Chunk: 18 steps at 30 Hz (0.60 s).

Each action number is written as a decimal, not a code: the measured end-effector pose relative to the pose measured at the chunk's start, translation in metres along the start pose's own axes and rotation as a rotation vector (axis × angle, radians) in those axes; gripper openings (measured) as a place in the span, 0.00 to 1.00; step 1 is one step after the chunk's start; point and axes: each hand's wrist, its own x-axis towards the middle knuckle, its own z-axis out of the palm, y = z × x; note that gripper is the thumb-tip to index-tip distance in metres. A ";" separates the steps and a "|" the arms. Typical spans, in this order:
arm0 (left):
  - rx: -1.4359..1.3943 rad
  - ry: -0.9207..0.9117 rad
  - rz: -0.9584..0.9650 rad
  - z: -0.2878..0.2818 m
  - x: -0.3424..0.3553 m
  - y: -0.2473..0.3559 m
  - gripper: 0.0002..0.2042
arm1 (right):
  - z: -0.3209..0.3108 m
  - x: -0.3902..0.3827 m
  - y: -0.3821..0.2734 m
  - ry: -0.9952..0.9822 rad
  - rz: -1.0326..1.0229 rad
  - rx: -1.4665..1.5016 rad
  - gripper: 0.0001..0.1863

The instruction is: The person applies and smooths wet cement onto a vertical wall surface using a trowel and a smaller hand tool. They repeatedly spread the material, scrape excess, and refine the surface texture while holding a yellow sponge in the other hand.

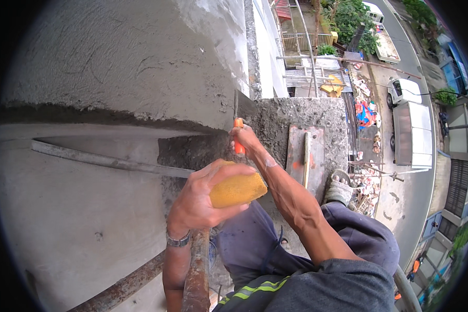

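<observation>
My left hand (pixel 190 195), with a watch on its wrist, is wrapped around a yellow sponge block (pixel 237 189). Farther out, my right hand (pixel 246 139) grips the orange handle of a trowel (pixel 238 136). The trowel's grey blade (pixel 244 106) points away from me, at the corner where the wet plastered wall (pixel 125 62) meets the rough concrete ledge (pixel 296 110). To the right of my right hand a worn plastering float (pixel 298 156) with a long bar handle lies on the ledge. Whether the blade touches the plaster is hard to tell.
A long metal straightedge (pixel 104 158) reaches from the left to behind my left hand. Rusty pipes (pixel 198 265) stand close to my left forearm. My sandalled foot (pixel 339 188) rests by the ledge's right edge. Far below are a street, a white truck (pixel 413 132) and scattered debris.
</observation>
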 end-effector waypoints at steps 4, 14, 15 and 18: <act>-0.001 0.002 0.016 -0.001 -0.004 -0.001 0.28 | 0.049 -0.052 -0.018 -0.038 -0.049 -0.003 0.13; 0.025 -0.004 0.104 0.004 -0.001 0.002 0.27 | 0.052 -0.124 -0.039 -0.373 -0.209 0.152 0.18; 0.017 -0.015 0.080 0.003 -0.001 0.005 0.27 | 0.042 -0.131 -0.050 -0.444 -0.155 0.284 0.19; -0.024 -0.036 0.038 0.001 -0.003 0.007 0.27 | 0.013 -0.155 -0.077 -0.482 -0.144 0.627 0.22</act>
